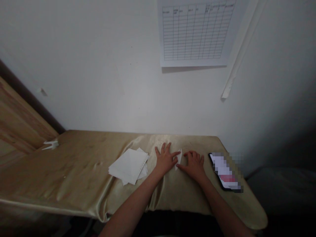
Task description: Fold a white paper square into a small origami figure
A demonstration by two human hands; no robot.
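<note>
A small, narrow piece of folded white paper (pixel 180 158) lies on the cloth-covered table between my two hands. My left hand (pixel 165 159) rests left of it with the fingers spread; its index finger and thumb reach the paper's left edge. On the other side is my right hand (pixel 195 164), its thumb stretched to the paper's lower end and its fingers loosely bent and apart. Neither hand is closed around the paper. To the left of my left hand lies a loose stack of white paper sheets (pixel 129 164), its edges uneven.
A phone (pixel 224 172) with a lit, blurred screen lies right of my right hand. The shiny gold tablecloth (pixel 74 171) has folds. A small white object (pixel 51 144) sits at the far left. A printed table sheet (pixel 195 33) hangs on the wall.
</note>
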